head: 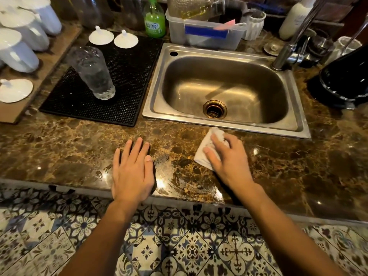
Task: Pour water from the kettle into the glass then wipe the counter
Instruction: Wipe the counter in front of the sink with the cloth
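Observation:
A tall textured glass (93, 73) with water in it stands on a black rubber mat (123, 84), left of the sink. The black kettle (346, 80) rests on its base at the right edge of the counter. My right hand (227, 158) presses a white cloth (207, 150) flat on the brown marble counter (59, 148), just in front of the sink. A wet streaked patch (179, 176) lies between my hands. My left hand (133, 170) rests palm down on the counter near its front edge, fingers spread, holding nothing.
A steel sink (225, 90) with a tap (288, 50) sits behind my hands. White ceramic cups (18, 50) and lids (113, 37) stand at the left. A green bottle (155, 18) and a plastic tub (205, 30) stand at the back. Patterned floor tiles (179, 246) lie below.

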Available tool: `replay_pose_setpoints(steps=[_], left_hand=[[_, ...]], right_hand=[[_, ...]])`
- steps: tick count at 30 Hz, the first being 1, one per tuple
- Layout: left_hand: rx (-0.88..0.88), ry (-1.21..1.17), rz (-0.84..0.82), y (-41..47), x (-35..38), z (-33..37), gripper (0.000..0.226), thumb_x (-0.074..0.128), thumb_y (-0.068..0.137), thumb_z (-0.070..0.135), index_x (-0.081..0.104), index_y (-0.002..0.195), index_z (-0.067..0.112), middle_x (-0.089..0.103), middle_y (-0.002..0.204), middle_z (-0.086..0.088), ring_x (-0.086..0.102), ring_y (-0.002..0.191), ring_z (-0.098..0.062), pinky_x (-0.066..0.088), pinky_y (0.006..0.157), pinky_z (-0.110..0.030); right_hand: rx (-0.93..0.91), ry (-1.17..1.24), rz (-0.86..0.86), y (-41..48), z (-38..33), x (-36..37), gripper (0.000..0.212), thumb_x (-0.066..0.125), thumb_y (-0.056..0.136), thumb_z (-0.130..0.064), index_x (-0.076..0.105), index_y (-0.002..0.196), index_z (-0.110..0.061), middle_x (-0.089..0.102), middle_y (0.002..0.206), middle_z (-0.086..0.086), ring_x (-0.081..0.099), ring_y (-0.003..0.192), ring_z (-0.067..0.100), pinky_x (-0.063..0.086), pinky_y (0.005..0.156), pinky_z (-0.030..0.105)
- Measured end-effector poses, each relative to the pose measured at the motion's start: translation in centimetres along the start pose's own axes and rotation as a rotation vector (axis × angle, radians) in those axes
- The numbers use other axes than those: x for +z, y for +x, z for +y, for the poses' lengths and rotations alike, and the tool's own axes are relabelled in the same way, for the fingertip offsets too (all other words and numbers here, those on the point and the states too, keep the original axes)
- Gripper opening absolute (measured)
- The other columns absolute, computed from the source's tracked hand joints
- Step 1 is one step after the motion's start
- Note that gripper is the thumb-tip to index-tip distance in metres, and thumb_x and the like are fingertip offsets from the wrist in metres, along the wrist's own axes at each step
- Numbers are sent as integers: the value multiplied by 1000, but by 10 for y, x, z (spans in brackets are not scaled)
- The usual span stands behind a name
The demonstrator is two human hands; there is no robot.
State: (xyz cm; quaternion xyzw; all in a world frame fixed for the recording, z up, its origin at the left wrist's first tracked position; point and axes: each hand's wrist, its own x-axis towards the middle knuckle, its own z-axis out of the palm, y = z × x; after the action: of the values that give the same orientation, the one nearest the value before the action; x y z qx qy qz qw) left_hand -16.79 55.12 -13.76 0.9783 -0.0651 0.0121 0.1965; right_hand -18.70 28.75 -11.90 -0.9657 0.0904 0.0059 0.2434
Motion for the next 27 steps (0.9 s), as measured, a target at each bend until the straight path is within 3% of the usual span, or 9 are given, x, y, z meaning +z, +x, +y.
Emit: replay_pose_setpoints(steps=[9, 12, 14, 16, 18, 20, 24, 26, 27], left_hand=[[14, -84, 38, -1, 2, -4, 60, 22, 103, 37, 51, 151, 15, 39, 165, -3, 23, 157, -24, 10, 128, -52], [18, -128, 30, 0, 1, -6, 62, 20, 103, 38, 51, 151, 16, 37, 166, -1, 21, 157, -22, 6, 129, -49], [30, -138, 6, 0, 0, -9, 63, 17, 103, 40, 49, 153, 17, 34, 168, 0, 19, 158, -20, 3, 129, -49], [38, -148, -19, 1, 0, -13, 64, 16, 103, 42, 46, 155, 19, 31, 169, 1, 16, 158, -19, 1, 129, -48], [53, -155, -47, 2, -1, -16, 65, 16, 103, 46, 44, 156, 20, 29, 170, 1, 14, 159, -20, -1, 129, -49], [73, -172, -77, 2, -4, -18, 67, 14, 103, 53, 44, 156, 23, 27, 170, 1, 12, 159, -20, -3, 129, -49], [111, -238, -70, -6, -13, -25, 70, 15, 103, 59, 46, 153, 23, 32, 168, -2, 15, 159, -23, 1, 128, -52], [130, -190, -39, -13, -18, -37, 68, 16, 105, 57, 48, 152, 20, 35, 167, -3, 17, 158, -23, 2, 128, -51], [135, -164, -26, -16, -22, -45, 67, 18, 105, 55, 50, 151, 19, 37, 166, -3, 19, 158, -23, 3, 128, -50]], right_hand=[[-372, 106, -63, -56, -71, 37, 32, 72, 97, -22, 73, 124, -5, 64, 130, 24, 63, 115, 38, 57, 98, 55], [-426, 166, -60, -87, -83, 45, 28, 73, 95, -22, 76, 119, -6, 66, 126, 21, 64, 112, 34, 57, 97, 43], [-332, 304, -52, -103, -77, 36, 32, 67, 96, -30, 77, 119, -10, 66, 126, 13, 63, 111, 23, 54, 94, 24], [-154, 464, 62, -107, -54, 13, 35, 62, 95, -36, 76, 117, -13, 68, 120, 4, 66, 104, 16, 57, 80, 13], [42, 493, 307, -100, -10, -18, 27, 65, 97, -34, 75, 113, -15, 71, 109, -3, 70, 97, 14, 59, 73, 16], [309, 424, 483, -93, 39, -50, 29, 65, 99, -37, 75, 121, -20, 74, 115, -3, 69, 105, 13, 56, 87, 25], [574, 225, 523, -98, 89, -49, 40, 55, 104, -37, 71, 129, -10, 69, 130, 19, 63, 119, 33, 43, 98, 35], [567, 241, 513, -106, 75, -27, 41, 55, 106, -33, 68, 132, -4, 59, 135, 24, 57, 120, 35, 41, 98, 26], [568, 292, 526, -108, 61, -14, 42, 55, 106, -32, 66, 134, -3, 56, 135, 23, 56, 120, 30, 35, 94, 12]])
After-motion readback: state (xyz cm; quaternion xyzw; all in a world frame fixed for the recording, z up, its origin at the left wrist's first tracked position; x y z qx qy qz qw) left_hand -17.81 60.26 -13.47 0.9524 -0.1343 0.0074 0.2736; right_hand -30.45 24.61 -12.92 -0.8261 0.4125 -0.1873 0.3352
